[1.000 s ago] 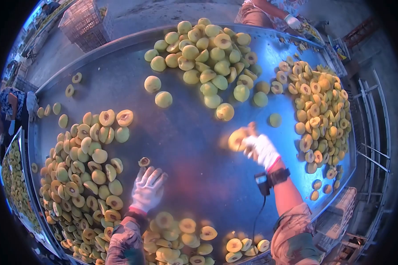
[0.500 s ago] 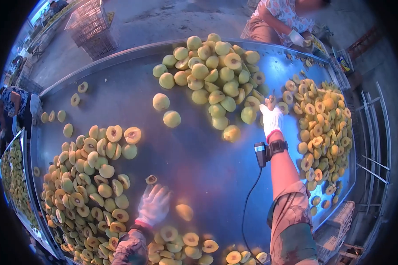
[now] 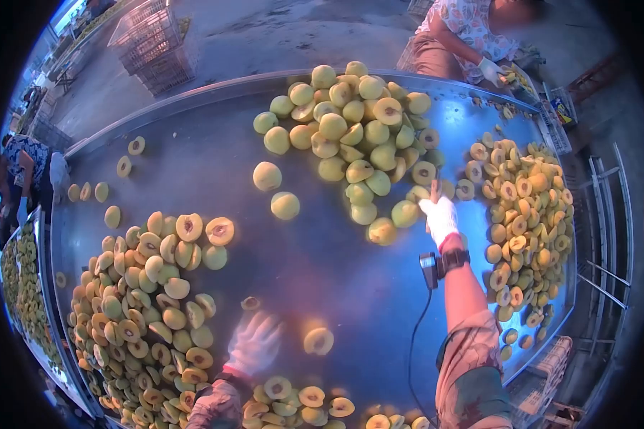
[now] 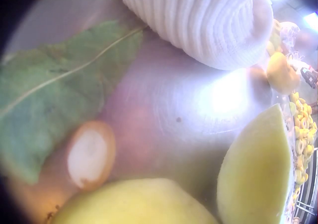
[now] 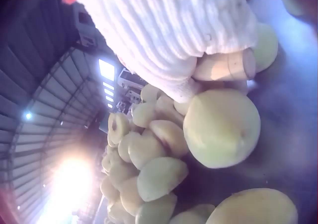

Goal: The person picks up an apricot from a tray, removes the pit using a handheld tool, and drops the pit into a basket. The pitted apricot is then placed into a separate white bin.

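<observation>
In the head view my left hand, in a white glove and blurred, is low over the metal table with its fingers extended, holding nothing visible. A small brown-rimmed fruit piece lies just beyond its fingertips, and a peach half lies to its right. My gloved right hand is at the near right edge of the far peach pile. The right wrist view shows its fingers curled round a short wooden handle, close above a yellow-green peach; the handle's other end is hidden.
Peach halves are heaped at left, at right and along the near edge. A green leaf shows in the left wrist view. Crates and another person are beyond the table. A cable trails from my right wrist.
My right hand has gone from mid-table, with a peach half, to the far pile. A peach half now lies right of my left hand, which stays low with its fingers moving.
</observation>
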Available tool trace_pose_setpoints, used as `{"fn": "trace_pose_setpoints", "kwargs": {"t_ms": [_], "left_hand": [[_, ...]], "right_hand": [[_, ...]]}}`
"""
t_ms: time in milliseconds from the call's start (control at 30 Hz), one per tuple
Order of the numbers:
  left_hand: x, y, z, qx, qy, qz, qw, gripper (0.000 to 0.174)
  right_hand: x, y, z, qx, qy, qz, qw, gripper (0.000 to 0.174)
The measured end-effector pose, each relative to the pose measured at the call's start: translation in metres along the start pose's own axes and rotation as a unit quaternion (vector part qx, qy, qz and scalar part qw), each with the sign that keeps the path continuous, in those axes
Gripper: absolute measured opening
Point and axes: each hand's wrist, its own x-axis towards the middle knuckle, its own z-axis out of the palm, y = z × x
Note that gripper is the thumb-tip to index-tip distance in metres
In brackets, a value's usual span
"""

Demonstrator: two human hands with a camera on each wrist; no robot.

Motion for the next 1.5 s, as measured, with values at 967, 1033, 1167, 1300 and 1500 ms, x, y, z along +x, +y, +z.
{"fn": "trace_pose_setpoints", "kwargs": {"t_ms": [967, 1033, 1167, 1300, 1500], "left_hand": [[-0.004, 0.0, 0.004, 0.026, -0.008, 0.009, 1.0, 0.048], [-0.004, 0.0, 0.003, 0.021, -0.015, 0.002, 1.0, 0.048], [-0.005, -0.003, 0.005, 0.02, 0.001, 0.003, 1.0, 0.043], [-0.003, -0.005, 0.005, 0.015, -0.011, 0.001, 1.0, 0.042], [-0.009, -0.004, 0.007, 0.024, -0.006, -0.006, 1.0, 0.043]], "right_hand": [[-0.07, -0.022, -0.017, 0.226, -0.01, -0.017, 0.974, 0.032], [-0.006, -0.018, -0.011, 0.212, 0.067, -0.009, 0.975, 0.04], [0.053, -0.03, 0.004, 0.08, 0.137, -0.023, 0.987, 0.048], [0.085, -0.006, 0.029, -0.153, 0.185, -0.14, 0.961, 0.046], [0.08, -0.001, 0.044, 0.019, 0.121, 0.052, 0.991, 0.039]]}}
